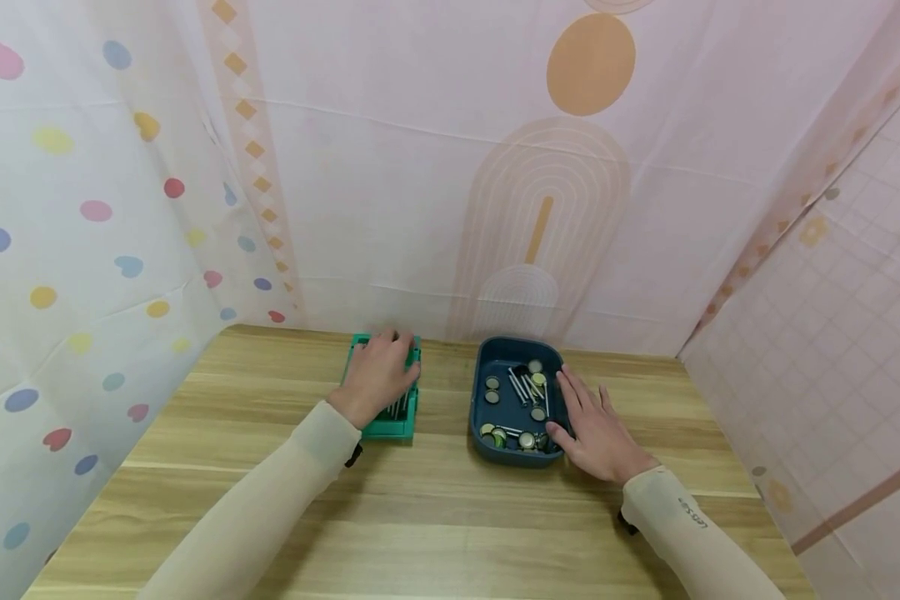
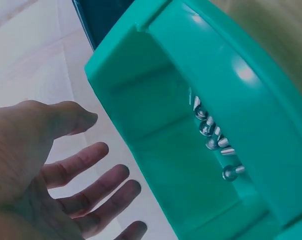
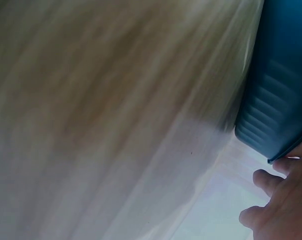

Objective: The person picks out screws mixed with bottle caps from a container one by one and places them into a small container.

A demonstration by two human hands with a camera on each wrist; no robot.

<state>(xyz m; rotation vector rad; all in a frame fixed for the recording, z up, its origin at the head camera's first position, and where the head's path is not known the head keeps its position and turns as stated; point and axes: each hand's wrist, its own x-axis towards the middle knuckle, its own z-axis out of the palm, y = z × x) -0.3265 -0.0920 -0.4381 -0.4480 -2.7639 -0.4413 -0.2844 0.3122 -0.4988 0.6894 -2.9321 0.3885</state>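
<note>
My left hand (image 1: 378, 375) is over a green box (image 1: 388, 429) at the left of the table. In the left wrist view, its fingers (image 2: 98, 195) spread loosely beside the box wall, holding nothing. Several shiny nails (image 2: 207, 128) with rounded heads lie inside that box. My right hand (image 1: 600, 433) rests along the right side of a dark blue tray (image 1: 498, 362), thumb over the rim. Its fingers look fairly straight; the right wrist view shows fingertips near the tray's corner (image 3: 271, 120). Several bottle caps (image 1: 492, 397) and nails (image 1: 519, 387) lie in the tray.
Both containers stand near the back of a wood-grain table (image 1: 450, 525). A patterned curtain (image 1: 382, 208) hangs right behind them. Dotted cloth (image 1: 67, 250) covers the left side, and a checked cloth (image 1: 832, 317) covers the right.
</note>
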